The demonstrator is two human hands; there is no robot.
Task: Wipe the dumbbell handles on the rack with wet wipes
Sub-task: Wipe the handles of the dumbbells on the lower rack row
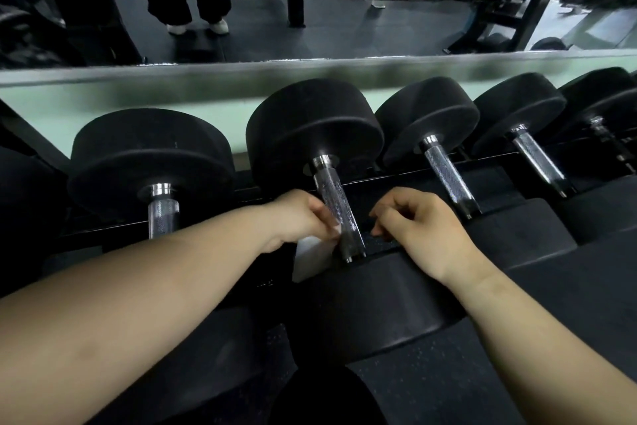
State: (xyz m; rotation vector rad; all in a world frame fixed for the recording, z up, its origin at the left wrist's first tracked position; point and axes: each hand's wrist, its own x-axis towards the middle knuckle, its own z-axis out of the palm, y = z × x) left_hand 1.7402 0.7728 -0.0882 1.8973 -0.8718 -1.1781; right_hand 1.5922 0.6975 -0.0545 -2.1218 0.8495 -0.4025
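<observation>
Left hand, white wipe, knurled handle

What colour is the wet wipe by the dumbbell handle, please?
The wet wipe is white; head view.

The wet wipe shows only as a white patch: its upper edge is covered by the left hand, its right edge by the middle handle. The left hand's fingertips are blurred against that handle. The right hand curls its fingertips under; whether they hold anything cannot be told. The left forearm hides the near end of the left handle. The far-right dumbbell is blurred and cut by the right edge.
</observation>
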